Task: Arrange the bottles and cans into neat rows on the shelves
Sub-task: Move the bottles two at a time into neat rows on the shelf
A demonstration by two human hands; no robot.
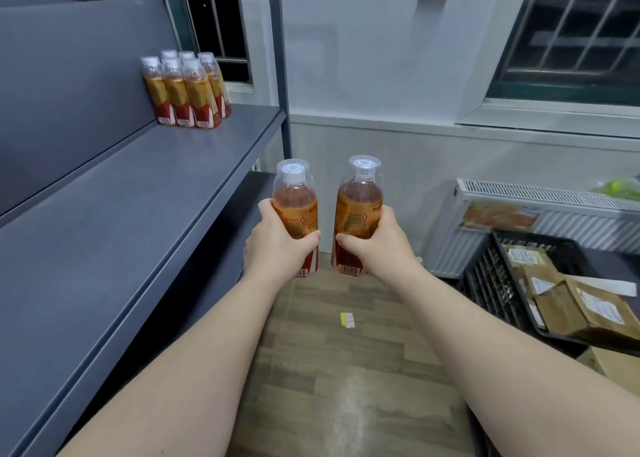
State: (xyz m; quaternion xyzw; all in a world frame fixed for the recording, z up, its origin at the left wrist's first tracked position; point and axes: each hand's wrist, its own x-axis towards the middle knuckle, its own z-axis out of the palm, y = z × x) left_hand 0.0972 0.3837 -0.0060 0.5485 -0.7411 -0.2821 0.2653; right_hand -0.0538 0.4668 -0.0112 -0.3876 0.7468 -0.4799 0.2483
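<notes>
My left hand (277,245) grips an upright tea bottle (294,196) with an orange and red label and a clear cap. Held the same way in my right hand (375,241) is a second such bottle (360,200). Both bottles hang in the air side by side, just right of the grey shelf (145,207). At the shelf's far end, against its back panel, several matching bottles (188,91) stand in two tight rows.
A black plastic crate (491,283) with cardboard parcels stands at the right, before a white radiator (540,196). A lower shelf board (225,248) shows under my left hand. A small yellow and white scrap (347,319) lies on the wooden floor. The shelf's upright post (282,75) stands at its far corner.
</notes>
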